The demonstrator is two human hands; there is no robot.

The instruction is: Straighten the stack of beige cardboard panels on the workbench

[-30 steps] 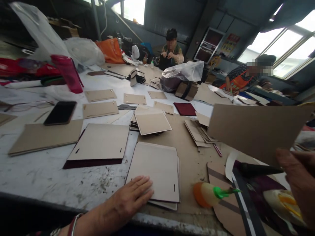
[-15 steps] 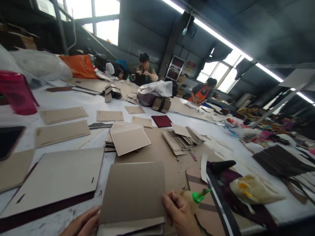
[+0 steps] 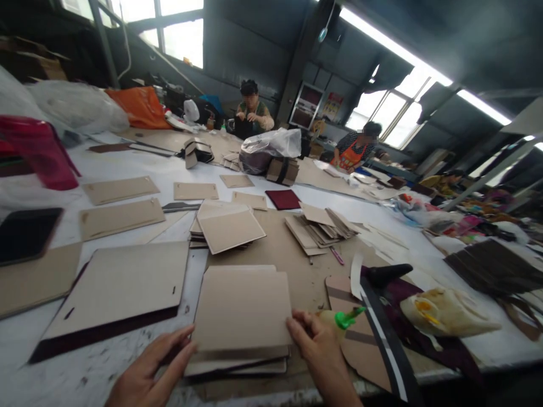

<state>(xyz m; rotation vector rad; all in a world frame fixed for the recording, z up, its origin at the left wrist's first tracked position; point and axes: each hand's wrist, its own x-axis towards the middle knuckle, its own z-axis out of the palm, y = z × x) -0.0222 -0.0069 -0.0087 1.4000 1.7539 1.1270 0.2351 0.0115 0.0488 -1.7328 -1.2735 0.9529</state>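
Workshop table (image 3: 85, 356), white top, cardboard blanks all over it. Far left, at 9 o'clock from your hands: black phone (image 3: 25, 234), with a red tub (image 3: 40, 161) beyond it at 12. Next right is a large slotted board (image 3: 123, 282) lying on a dark red sheet (image 3: 97, 333). Your left hand (image 3: 148, 373) is released, fingers spread, tips at the cardboard stack (image 3: 237, 364) on its 8 o'clock corner. The stack sits near the table's front edge, between your two hands. Your right hand (image 3: 316, 347) is at the stack's 3 o'clock, thumb and fingers pinched on the right edge of the top board (image 3: 244, 308). Glue bottle (image 3: 339, 322) with a green nozzle lies just beside that hand at 2 o'clock. Black-handled tool (image 3: 384, 274) is further right. Two co-workers at the far end: one (image 3: 250, 110) at 12, one (image 3: 358, 150) at 1.
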